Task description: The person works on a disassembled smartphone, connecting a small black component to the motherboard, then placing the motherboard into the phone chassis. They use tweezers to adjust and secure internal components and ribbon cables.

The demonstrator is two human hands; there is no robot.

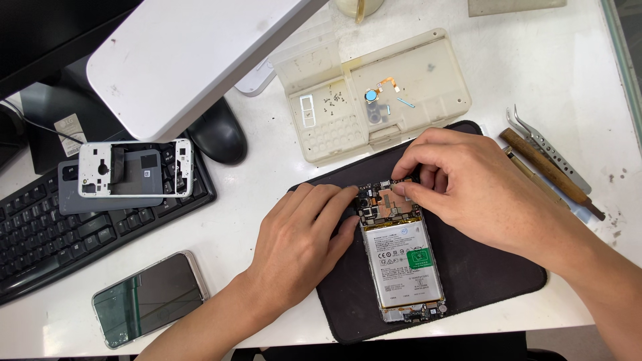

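An opened smartphone (402, 261), back cover off, lies on a black mat (481, 274); its silver battery with a green sticker and the circuit board at the top are exposed. My left hand (301, 241) rests on the mat and steadies the phone's upper left edge with its fingertips. My right hand (468, 184) reaches over the top of the phone, thumb and forefinger pinched at the circuit board. Whether they hold a small part I cannot tell.
A translucent parts tray (441, 100) with screws and small components sits behind the mat. Tweezers (545, 150) and wooden-handled tools (555, 177) lie at right. At left are a black keyboard (40, 234), a phone frame (134, 167), a mouse (217, 137) and another phone (148, 297).
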